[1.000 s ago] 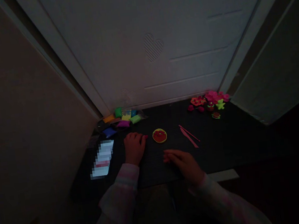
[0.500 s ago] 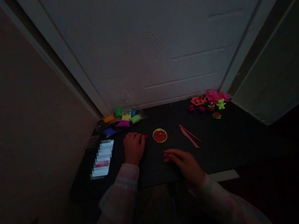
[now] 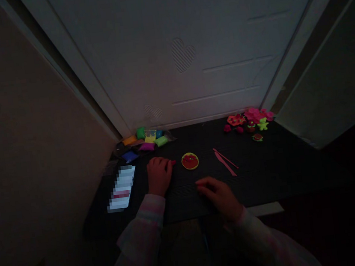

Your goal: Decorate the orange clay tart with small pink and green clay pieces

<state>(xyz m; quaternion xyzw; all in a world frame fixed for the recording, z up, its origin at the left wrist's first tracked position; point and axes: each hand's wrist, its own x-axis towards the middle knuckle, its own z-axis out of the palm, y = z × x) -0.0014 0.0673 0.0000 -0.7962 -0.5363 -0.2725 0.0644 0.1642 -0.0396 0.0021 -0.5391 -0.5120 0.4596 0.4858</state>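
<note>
My left hand (image 3: 160, 176) rests on the dark table, fingers curled, with a small lump of red modelling clay (image 3: 174, 162) poking out at the fingertips. Just right of it lies a round, flat clay piece (image 3: 190, 161) with a yellow rim and a red-brown face, topped with red bits. Nearer to me, my right hand (image 3: 219, 194) hovers low over the table with thumb and fingers pinched together; whatever may be between them is hidden. Beyond that hand lie a pink plastic clay knife (image 3: 224, 164) and a thin pink stick (image 3: 227, 158).
Coloured clay packets (image 3: 147, 146) lie at the back left, near a lit phone (image 3: 122, 188) with a blurred screen. Small clay figures, including a yellow-green bear (image 3: 262, 124), a burger (image 3: 257, 137) and pink flowers (image 3: 254, 115), sit back right. A white door panel (image 3: 142, 55) stands behind.
My right hand's fingertips have drawn closer together and shifted slightly to the right. My left hand and the red clay stay in place.
</note>
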